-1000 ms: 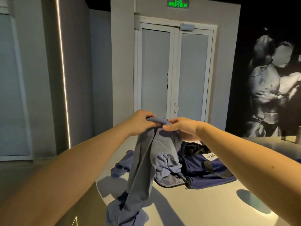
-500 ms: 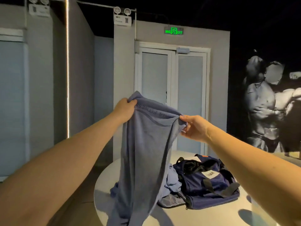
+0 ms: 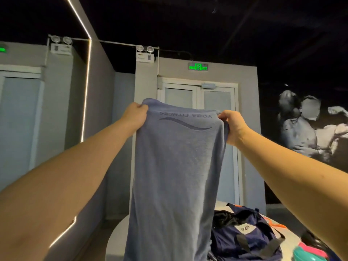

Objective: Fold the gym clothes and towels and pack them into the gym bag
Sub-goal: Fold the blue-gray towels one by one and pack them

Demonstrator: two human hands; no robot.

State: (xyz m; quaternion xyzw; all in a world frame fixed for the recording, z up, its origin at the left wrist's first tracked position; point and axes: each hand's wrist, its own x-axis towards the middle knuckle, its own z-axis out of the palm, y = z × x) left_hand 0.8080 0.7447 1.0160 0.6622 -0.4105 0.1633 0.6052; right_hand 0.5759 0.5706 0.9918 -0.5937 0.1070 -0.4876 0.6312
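A long blue-grey towel [image 3: 175, 176] hangs straight down in front of me, with mirrored lettering and a wave mark near its top edge. My left hand [image 3: 134, 116] grips its top left corner and my right hand [image 3: 232, 126] grips its top right corner, both raised at arm's length. The towel's lower end runs out of the bottom of the view. Behind it on the right, a navy gym bag [image 3: 244, 234] lies unzipped on a round white table [image 3: 114, 242], with dark cloth showing in its mouth.
A teal and pink object [image 3: 308, 253] sits at the table's near right. Grey walls and a white double door [image 3: 197, 97] under a green exit sign stand behind the table. A lit strip [image 3: 85, 91] runs down the left wall corner.
Both hands have lifted the towel from a bunched heap over the table and moved apart, spreading its top edge flat. The view has tilted upward.
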